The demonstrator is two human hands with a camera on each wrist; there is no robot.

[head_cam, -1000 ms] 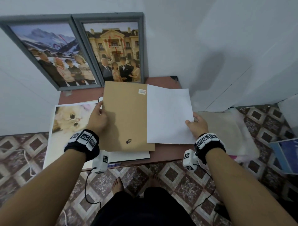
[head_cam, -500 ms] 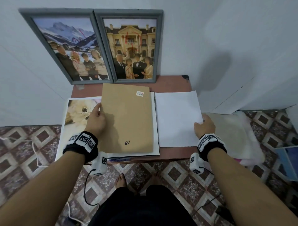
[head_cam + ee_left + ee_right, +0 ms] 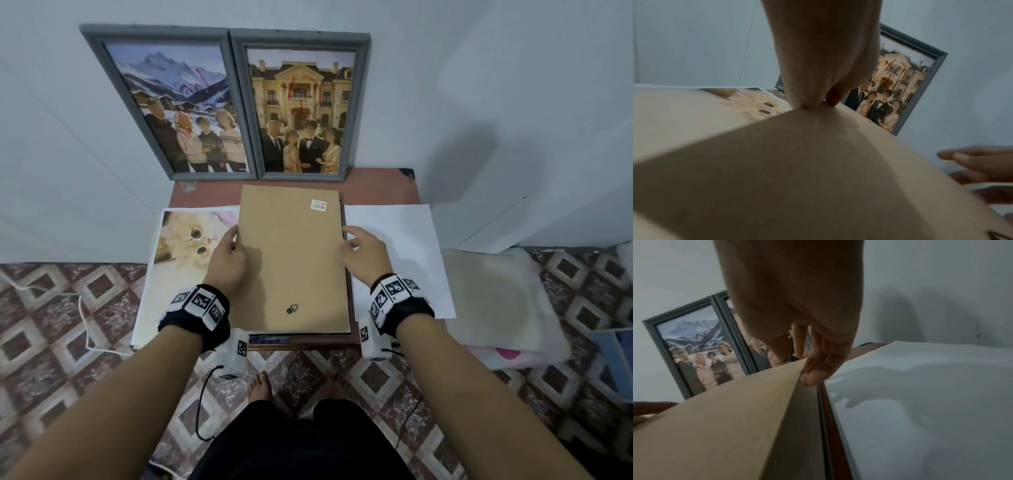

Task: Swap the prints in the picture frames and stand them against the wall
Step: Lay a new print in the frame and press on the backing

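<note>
A brown backing board (image 3: 294, 260) lies on a face-down frame (image 3: 821, 418) on the small red-brown table (image 3: 376, 185). My left hand (image 3: 236, 236) pinches the board's left edge (image 3: 822, 104). With its fingers straight, my right hand (image 3: 347, 240) touches the board's right edge (image 3: 812, 378), which is slightly raised. A cat print (image 3: 181, 246) lies face up left of the board. On the right lies a white sheet (image 3: 397, 246), blank side up. Two grey frames lean on the wall: a mountain photo (image 3: 178, 106) and a mansion photo (image 3: 301, 109).
A beige cushion (image 3: 496, 298) sits on the floor right of the table, with a blue box (image 3: 616, 359) beyond it. A white cable (image 3: 82, 318) runs over the patterned tiles at left. My bare feet (image 3: 260, 387) stand at the table's front edge.
My right hand slid the white sheet right off the board, let go of it and moved to the board's right edge. The left hand stayed on the left edge.
</note>
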